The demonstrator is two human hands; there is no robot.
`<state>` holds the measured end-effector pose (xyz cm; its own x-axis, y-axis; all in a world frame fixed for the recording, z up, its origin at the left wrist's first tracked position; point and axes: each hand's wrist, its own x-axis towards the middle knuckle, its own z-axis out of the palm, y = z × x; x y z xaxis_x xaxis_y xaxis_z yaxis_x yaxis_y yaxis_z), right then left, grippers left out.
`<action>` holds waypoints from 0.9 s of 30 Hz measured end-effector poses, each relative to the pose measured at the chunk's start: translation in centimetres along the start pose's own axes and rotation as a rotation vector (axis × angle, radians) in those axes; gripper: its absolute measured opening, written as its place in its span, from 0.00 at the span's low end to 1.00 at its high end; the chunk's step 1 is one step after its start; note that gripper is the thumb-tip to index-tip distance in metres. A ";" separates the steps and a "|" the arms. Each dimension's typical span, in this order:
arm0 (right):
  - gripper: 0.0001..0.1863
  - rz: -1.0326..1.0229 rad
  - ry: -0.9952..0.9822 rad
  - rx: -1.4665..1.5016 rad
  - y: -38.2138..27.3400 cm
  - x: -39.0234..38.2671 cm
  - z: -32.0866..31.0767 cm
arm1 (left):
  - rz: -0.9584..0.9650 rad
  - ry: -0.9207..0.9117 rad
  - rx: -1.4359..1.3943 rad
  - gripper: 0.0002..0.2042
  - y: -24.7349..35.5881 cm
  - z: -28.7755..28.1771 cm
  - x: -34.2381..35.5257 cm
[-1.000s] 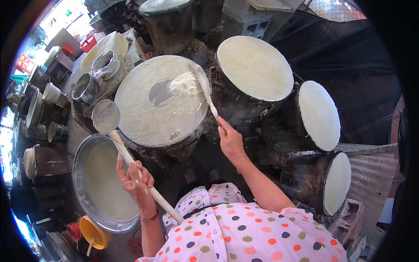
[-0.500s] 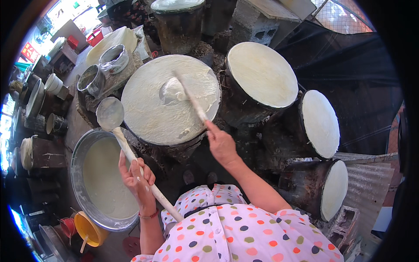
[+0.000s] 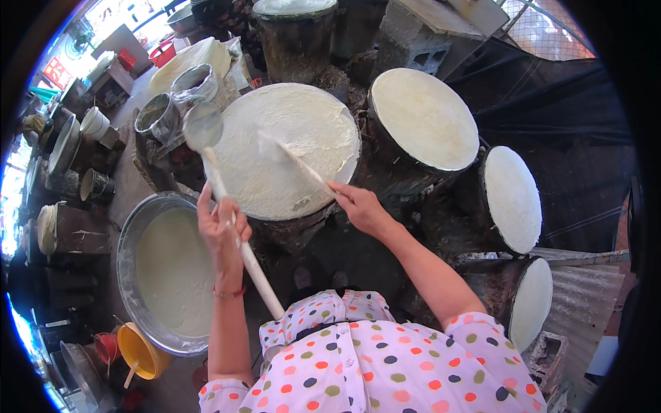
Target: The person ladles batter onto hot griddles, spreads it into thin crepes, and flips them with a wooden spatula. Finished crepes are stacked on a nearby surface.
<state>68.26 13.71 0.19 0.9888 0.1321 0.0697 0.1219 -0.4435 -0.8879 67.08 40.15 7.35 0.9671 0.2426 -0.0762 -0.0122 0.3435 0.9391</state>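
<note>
My left hand (image 3: 224,224) is closed around the pale handle of a long ladle (image 3: 203,127), whose round bowl is up by the left edge of the nearest round griddle. My right hand (image 3: 359,208) grips a wooden-handled scraper (image 3: 303,164), with its blurred end on the batter layer (image 3: 296,113) that coats this griddle. The batter looks cream-coloured and streaked, with a thinner patch near the front right. Below the ladle, to the left of my left hand, stands a wide metal basin (image 3: 125,265) of pale liquid batter (image 3: 175,275).
More drum stoves with pale, round coated tops stand around: one at right (image 3: 423,117), others at far right (image 3: 513,199) and lower right (image 3: 531,303). Two small pots (image 3: 157,118) sit left of the griddle. A yellow bucket (image 3: 142,350) is at lower left.
The scraper's end has swept left and nearer me, and the batter mound seen before is spread out. My left hand and the ladle have risen, the bowl shifting up and right.
</note>
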 end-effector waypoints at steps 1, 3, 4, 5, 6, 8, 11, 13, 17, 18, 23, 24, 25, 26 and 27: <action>0.17 -0.031 -0.089 -0.020 -1.2 -1.3 -0.4 | 0.011 -0.006 0.018 0.24 -0.7 0.0 0.8; 0.18 0.093 -0.154 -0.197 -2.3 -5.0 -1.3 | -0.007 0.022 0.087 0.25 -1.9 0.7 1.8; 0.19 0.121 -0.112 -0.197 -1.5 -6.8 -1.2 | -0.023 0.029 0.117 0.25 -2.8 1.2 1.8; 0.19 0.177 0.021 -0.075 -0.3 -8.0 -0.2 | -0.049 0.043 0.140 0.26 -3.8 1.6 1.7; 0.19 0.233 0.159 0.048 1.2 -8.8 1.4 | -0.077 0.052 0.163 0.26 -5.0 2.1 1.6; 0.19 0.285 0.250 0.244 1.5 -9.2 4.5 | -0.103 0.071 0.244 0.26 -6.8 2.2 1.0; 0.19 0.289 0.154 0.407 -0.8 -7.7 8.5 | -0.144 0.047 0.189 0.27 -7.1 3.2 -1.4; 0.19 0.248 0.086 0.431 -1.8 -6.1 10.4 | -0.177 0.052 -0.031 0.28 -8.0 3.8 -2.9; 0.19 0.020 0.094 0.275 -5.0 -4.6 8.2 | -0.481 -0.100 -1.205 0.07 -2.1 1.3 -1.5; 0.19 -0.096 0.139 0.263 -5.2 -4.7 7.2 | -0.408 -0.157 -1.259 0.05 0.8 2.4 -2.4; 0.19 0.157 0.301 0.421 -3.6 -4.4 5.5 | -0.323 -0.155 -0.968 0.07 1.5 4.5 -2.8; 0.19 0.079 0.295 0.344 -2.5 -4.8 6.5 | -0.412 -0.221 -1.120 0.07 1.3 4.5 -2.7; 0.20 0.006 0.291 0.265 -1.9 -5.5 7.5 | -0.509 -0.287 -1.270 0.08 1.1 4.4 -2.5; 0.19 -0.027 0.018 0.247 -2.5 -6.8 8.4 | -0.538 -0.364 -1.278 0.08 -0.2 3.7 -2.2; 0.18 -0.046 -0.248 0.224 -3.6 -7.9 9.0 | -0.524 -0.269 -1.253 0.08 -0.1 4.2 -2.4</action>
<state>59.23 22.27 -1.28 0.9281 0.3716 0.0234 0.1165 -0.2302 -0.9661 65.86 35.72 8.89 0.9468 -0.2979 -0.1219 0.2847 0.9518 -0.1143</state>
